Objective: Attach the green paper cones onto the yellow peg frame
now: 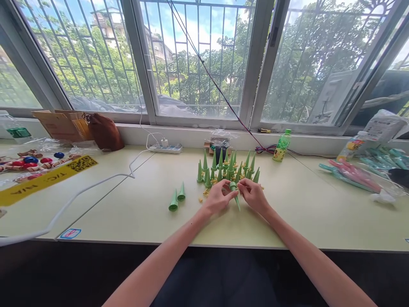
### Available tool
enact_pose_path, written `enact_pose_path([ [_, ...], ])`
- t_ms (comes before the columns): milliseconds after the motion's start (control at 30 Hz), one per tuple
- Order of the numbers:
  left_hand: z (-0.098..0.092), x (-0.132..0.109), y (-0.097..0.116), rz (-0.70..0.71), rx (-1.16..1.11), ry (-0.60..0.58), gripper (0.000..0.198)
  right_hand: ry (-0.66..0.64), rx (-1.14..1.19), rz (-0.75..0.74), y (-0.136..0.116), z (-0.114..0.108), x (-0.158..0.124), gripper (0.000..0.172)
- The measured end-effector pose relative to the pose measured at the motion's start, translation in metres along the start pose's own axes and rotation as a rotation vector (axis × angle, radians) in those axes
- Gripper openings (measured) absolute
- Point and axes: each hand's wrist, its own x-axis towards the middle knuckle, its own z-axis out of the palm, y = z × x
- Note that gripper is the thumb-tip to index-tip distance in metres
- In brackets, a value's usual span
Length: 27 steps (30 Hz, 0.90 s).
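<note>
My left hand (218, 197) and my right hand (254, 195) meet over the pale table (134, 213), and both pinch one green cone spike (235, 197) whose tip points toward me. Just behind my hands stands a cluster of several upright green cones (227, 167) with small yellow pieces (202, 198) scattered among them. Two more green cones (177, 198) lie apart on the table to the left of my left hand.
A white power strip (166, 148) with a white cable (96, 183) lies at the back left. A green bottle (281, 146) stands by the window sill. A brown pouch (104, 131), a cardboard box (59, 123), bagged coloured toys (30, 162) and bagged items (354, 175) sit at the sides.
</note>
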Motion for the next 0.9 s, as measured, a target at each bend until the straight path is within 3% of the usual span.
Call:
enact_pose_path([
  [300, 0.001, -0.002, -0.003, 0.269, 0.218, 0.077, 0.030, -0.035, 0.077, 0.074, 0.000, 0.001, 0.000, 0.034],
  [900, -0.001, -0.003, -0.004, 0.484, 0.416, 0.088, 0.029, -0.100, 0.393, 0.167, -0.010, -0.002, 0.002, 0.037],
])
